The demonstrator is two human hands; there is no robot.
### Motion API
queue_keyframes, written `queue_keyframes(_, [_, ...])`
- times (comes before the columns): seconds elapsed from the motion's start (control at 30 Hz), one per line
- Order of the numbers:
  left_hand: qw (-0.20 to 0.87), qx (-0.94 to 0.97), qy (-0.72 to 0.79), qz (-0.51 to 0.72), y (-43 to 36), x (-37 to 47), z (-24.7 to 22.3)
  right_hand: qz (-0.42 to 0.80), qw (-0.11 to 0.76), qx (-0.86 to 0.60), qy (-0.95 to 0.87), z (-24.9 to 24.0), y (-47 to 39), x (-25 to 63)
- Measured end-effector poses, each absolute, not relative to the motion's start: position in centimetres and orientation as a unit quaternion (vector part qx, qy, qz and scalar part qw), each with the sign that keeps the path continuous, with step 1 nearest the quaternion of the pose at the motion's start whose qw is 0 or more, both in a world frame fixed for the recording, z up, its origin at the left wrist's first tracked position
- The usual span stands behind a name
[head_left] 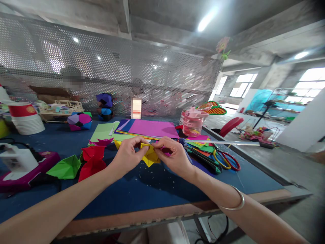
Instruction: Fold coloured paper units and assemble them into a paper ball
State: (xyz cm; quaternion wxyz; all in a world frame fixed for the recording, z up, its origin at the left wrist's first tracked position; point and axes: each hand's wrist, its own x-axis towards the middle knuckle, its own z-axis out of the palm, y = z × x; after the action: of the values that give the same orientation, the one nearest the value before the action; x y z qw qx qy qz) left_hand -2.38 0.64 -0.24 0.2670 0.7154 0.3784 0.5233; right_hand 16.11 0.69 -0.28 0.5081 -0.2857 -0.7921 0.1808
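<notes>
A folded piece of yellow paper is held up above the blue table between my two hands. My left hand pinches its left side with thumb and fingers. On the other side, my right hand grips the upper right edge, thumb against fingertips. To the left of my left hand lie folded red paper pieces, a green folded piece and a magenta folded piece. Another bit of yellow paper shows behind my left hand.
Behind my hands lies a stack of coloured paper. Right of them are a green-and-black cutter, scissors and a pink bottle. Paper cups, a paper ball and a purple power strip stand left.
</notes>
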Motion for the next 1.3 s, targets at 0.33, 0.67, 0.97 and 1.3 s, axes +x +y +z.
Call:
queue_keyframes(0.33, [0.406, 0.663, 0.374, 0.505, 0.3, -2.3, -0.1, -0.005, 0.396, -0.206, -0.895, -0.2, 0.2, 17.0])
queue_keyframes(0.67, [0.288, 0.709, 0.390, 0.511, 0.3, -2.2, -0.2, 0.280, 0.485, -0.310, -0.768, -0.1, 0.7, 16.3])
queue_keyframes(0.97, [0.144, 0.756, 0.410, 0.490, -0.8, -2.1, 0.2, 0.456, 0.451, -0.338, -0.689, 0.1, 1.0, 16.1])
queue_keyframes(1.3, [0.096, 0.772, 0.385, 0.496, -1.0, -1.5, -0.8, 0.401, 0.456, -0.366, -0.705, -0.6, 1.3, 16.3])
